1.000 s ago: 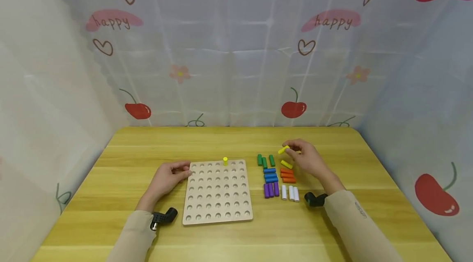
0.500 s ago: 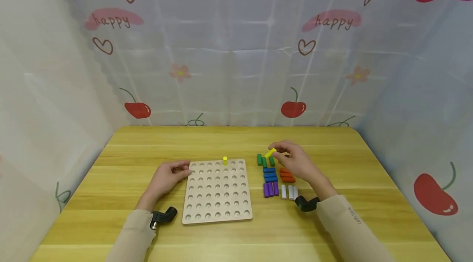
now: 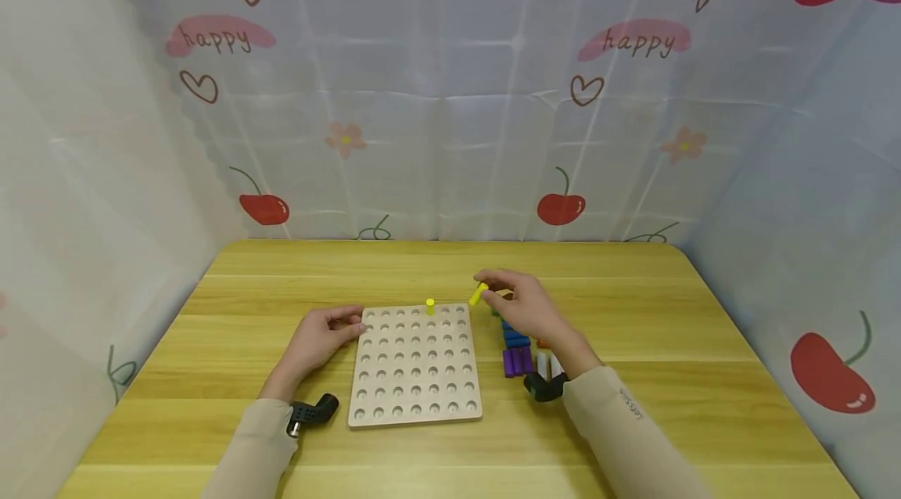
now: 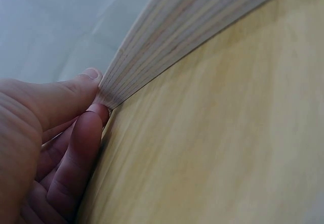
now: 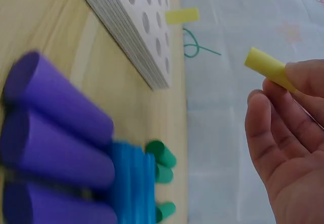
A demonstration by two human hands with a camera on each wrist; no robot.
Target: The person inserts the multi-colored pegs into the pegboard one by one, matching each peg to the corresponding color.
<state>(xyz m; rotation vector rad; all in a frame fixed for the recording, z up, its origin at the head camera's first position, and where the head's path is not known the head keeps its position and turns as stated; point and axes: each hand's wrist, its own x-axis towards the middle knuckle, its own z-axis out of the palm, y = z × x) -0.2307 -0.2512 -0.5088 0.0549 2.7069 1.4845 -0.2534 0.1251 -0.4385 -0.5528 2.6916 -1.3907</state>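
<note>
My right hand (image 3: 526, 305) pinches a yellow peg (image 3: 479, 294) between thumb and fingers, just off the far right corner of a pale wooden pegboard (image 3: 475, 397). In the right wrist view the held peg (image 5: 266, 64) slants, its free end pointing away from the fingertips. A second yellow peg (image 3: 430, 306) stands upright in the board's far row of holes. My left hand (image 3: 320, 340) grips the board's far left corner; the left wrist view has the thumb and fingers against the layered edge (image 4: 152, 47).
Right of the board lie purple pegs (image 3: 517, 362), blue pegs (image 3: 516, 335) and white pegs (image 3: 542, 364). Green pegs (image 5: 163, 154) lie beyond the blue ones. My right hand and forearm partly cover these groups and an orange peg (image 3: 542, 343). A printed curtain hangs behind the table.
My right hand has carried the yellow peg leftward, past the green pegs, to beside the board's far right corner. My left hand and the board stay in place.
</note>
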